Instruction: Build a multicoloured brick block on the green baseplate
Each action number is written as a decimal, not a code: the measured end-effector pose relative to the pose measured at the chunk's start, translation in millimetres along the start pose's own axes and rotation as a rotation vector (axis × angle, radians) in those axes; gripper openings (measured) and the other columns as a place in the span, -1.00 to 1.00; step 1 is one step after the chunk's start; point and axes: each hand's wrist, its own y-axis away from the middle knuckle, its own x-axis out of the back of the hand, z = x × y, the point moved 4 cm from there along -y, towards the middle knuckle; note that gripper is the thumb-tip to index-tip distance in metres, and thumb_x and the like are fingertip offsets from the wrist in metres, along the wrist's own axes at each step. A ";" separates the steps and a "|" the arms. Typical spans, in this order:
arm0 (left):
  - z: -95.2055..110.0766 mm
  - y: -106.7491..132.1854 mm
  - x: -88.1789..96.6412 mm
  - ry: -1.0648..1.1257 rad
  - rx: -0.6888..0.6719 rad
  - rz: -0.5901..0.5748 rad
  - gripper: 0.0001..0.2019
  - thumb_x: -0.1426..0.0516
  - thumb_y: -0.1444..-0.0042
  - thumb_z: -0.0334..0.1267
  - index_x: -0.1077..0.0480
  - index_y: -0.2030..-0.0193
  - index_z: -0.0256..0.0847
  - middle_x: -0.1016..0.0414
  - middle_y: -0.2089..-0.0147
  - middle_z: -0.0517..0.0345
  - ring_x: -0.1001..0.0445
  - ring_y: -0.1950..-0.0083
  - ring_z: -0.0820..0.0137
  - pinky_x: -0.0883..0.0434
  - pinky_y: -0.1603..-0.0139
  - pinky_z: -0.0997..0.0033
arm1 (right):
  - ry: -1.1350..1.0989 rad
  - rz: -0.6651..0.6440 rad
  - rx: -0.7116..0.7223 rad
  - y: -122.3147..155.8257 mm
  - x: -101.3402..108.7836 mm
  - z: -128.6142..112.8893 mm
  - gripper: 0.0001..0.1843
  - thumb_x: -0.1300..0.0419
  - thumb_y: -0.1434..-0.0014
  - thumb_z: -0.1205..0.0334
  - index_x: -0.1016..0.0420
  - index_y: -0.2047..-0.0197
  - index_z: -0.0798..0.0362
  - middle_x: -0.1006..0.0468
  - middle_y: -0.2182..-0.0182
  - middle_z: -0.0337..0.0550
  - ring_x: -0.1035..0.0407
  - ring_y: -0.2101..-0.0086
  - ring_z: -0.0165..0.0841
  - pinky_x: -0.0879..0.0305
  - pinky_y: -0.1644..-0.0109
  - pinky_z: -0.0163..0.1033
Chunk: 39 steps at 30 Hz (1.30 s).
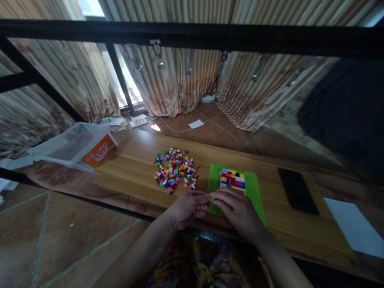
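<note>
My left hand (190, 208) and my right hand (240, 210) meet fingertip to fingertip over the near left part of a green studded baseplate (256, 200). Both are closed in a pinch. Whatever lies between the fingertips is tiny; a yellow-green speck shows there, which may be a small brick or the plate behind. Just beyond my right hand, a block built of multicoloured toy bricks (232, 179) stands on the plate, its near side partly hidden by the fingers. To the left, a pile of loose small bricks (177, 170) is spread on the wooden board.
A clear plastic box (72, 148) with an orange label stands at the board's left end. On the right lie a black phone (298, 191) and a white paper sheet (355, 226). A dark metal bar (192, 35) crosses above the far side, before striped curtains (186, 80).
</note>
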 end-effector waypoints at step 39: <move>17.2 -70.0 -62.8 -1.968 -0.841 0.277 -0.51 0.04 -0.22 -0.35 -0.15 -0.31 -0.22 -0.19 -0.30 -0.23 -0.37 -0.16 0.10 -0.42 -0.04 0.11 | -0.406 0.334 -0.695 -15.9 40.8 144.7 -0.62 -0.43 0.27 0.02 -0.58 0.35 0.02 -0.57 0.38 -0.22 -0.40 0.41 -0.35 -0.33 0.23 -0.19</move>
